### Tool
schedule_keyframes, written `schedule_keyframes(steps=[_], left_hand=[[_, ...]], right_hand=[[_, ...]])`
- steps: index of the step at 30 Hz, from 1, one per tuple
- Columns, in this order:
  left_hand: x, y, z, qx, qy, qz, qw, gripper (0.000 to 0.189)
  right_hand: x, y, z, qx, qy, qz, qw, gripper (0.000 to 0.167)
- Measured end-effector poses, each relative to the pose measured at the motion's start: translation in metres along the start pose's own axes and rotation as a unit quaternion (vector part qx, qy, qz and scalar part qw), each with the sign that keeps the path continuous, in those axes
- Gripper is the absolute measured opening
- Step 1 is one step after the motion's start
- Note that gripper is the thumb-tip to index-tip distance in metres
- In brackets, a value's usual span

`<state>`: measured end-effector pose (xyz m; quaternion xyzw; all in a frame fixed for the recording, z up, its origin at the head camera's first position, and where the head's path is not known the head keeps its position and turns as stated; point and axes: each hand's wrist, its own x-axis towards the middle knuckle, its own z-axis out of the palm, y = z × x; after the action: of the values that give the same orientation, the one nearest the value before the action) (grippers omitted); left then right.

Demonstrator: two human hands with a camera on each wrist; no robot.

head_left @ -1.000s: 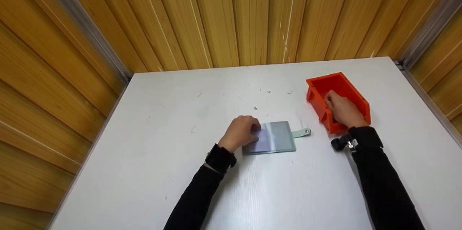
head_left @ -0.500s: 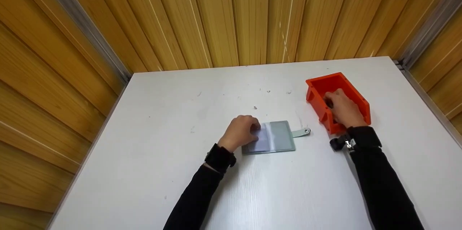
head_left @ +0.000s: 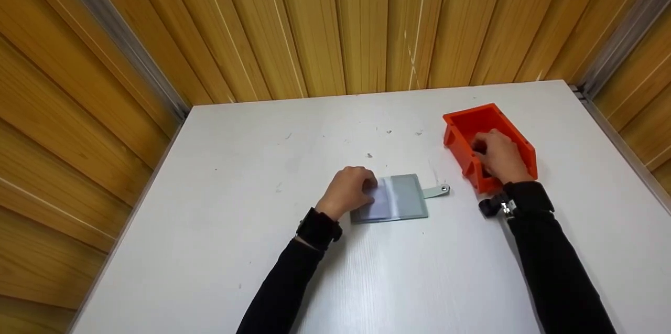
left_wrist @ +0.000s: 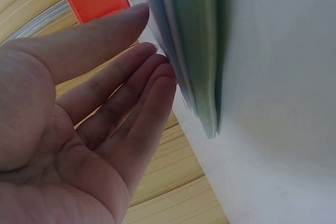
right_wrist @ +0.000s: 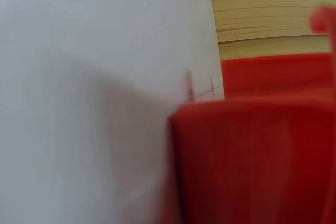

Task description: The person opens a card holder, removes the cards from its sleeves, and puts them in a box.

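Observation:
A pale green card holder (head_left: 409,198) lies open on the table, its clear plastic sleeves (head_left: 378,207) on the left side and a snap strap (head_left: 436,191) out to the right. My left hand (head_left: 346,192) rests over its left half. Seen from the left wrist, the fingers (left_wrist: 152,98) are fairly straight, their tips right at the sleeves, with the thumb apart from them. My right hand (head_left: 501,155) reaches down into the red bin (head_left: 461,153), fingers bent. The bin wall hides its fingertips, and I cannot tell whether they hold anything. The right wrist view shows mostly the bin's wall (right_wrist: 252,161).
The white table (head_left: 251,166) carries a few small marks. Wood-patterned panels (head_left: 314,24) rise behind it and at both sides. A black wrist camera mount (head_left: 493,206) sits close by the bin's near edge.
My right hand has shifted slightly inside the bin, and its thumb and index finger look a little further apart. The left hand and the card holder stay in place.

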<state>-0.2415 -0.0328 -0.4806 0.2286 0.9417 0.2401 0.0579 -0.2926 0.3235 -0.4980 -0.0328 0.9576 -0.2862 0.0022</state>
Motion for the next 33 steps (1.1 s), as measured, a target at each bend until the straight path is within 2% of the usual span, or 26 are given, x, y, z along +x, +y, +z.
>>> schedule_keyframes(steps=[6,12,16,19,22,27,33], left_hand=[[-0.001,-0.001,0.000,-0.003,0.001,0.001,1.0000,0.027],[-0.002,-0.001,0.000,-0.003,-0.005,0.000,1.0000,0.027],[-0.001,0.000,0.000,0.005,-0.004,0.001,1.0000,0.026],[0.000,0.000,0.000,0.010,-0.002,0.000,0.9999,0.026],[0.000,0.000,0.000,0.008,-0.001,-0.003,1.0000,0.027],[0.000,-0.001,0.001,0.004,0.000,-0.001,1.0000,0.027],[0.001,-0.001,0.001,0.004,0.001,0.005,1.0000,0.027]], right_hand=[[0.002,-0.001,0.001,0.012,0.006,0.019,0.9997,0.014],[0.001,-0.004,-0.002,0.004,0.023,0.016,0.9996,0.024],[-0.002,-0.015,-0.011,0.015,0.081,0.012,0.9965,0.037],[-0.006,-0.030,-0.017,0.040,0.146,-0.003,0.9884,0.040],[-0.008,-0.044,-0.017,0.064,0.185,-0.032,0.9801,0.039],[-0.011,-0.062,-0.012,0.079,0.188,-0.066,0.9768,0.038],[-0.013,-0.073,-0.007,0.074,0.152,-0.077,0.9826,0.038]])
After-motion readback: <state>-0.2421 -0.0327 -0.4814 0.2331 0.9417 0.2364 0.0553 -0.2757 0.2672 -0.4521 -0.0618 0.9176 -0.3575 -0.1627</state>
